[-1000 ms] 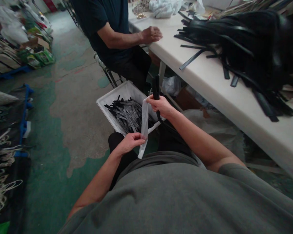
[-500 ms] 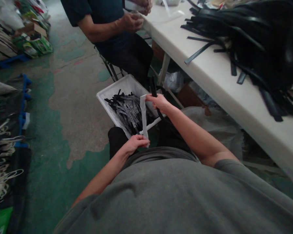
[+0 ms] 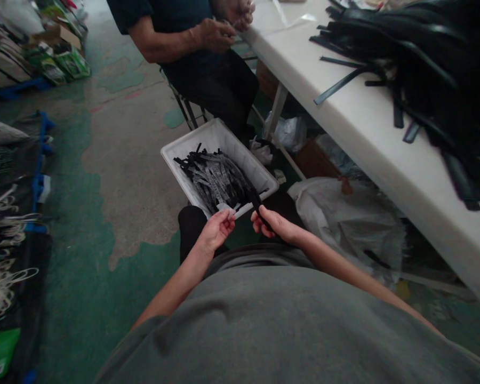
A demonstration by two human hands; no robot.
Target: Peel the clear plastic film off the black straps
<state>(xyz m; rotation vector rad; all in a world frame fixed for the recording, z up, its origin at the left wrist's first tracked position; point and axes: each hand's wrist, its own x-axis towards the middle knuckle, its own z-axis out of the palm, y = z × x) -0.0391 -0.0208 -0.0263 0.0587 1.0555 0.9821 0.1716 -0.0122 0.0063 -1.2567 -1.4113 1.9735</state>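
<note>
My left hand (image 3: 217, 230) is closed in a pinch on a short piece of pale, see-through film (image 3: 226, 209) above the near edge of a white plastic bin (image 3: 183, 184). To its right, my right hand (image 3: 274, 224) is wrapped round a black strip (image 3: 255, 199), which slants up and away over the bin's near corner. Inside the bin lies a heap of black strips (image 3: 220, 176), many of them in cloudy clear wrapping. The two hands are apart, just in front of my lap.
On the right, a white table (image 3: 304, 74) carries a large pile of black strips (image 3: 428, 58). Across from me a seated person (image 3: 176, 42) works with both hands at the table's edge. White sacking (image 3: 324, 208) lies under the table; blue pallets (image 3: 38, 176) stand at the left.
My right hand has come down and nearer to me with the black strip. The long pale film strip that hung between my hands is now a small bunched piece at my left hand.
</note>
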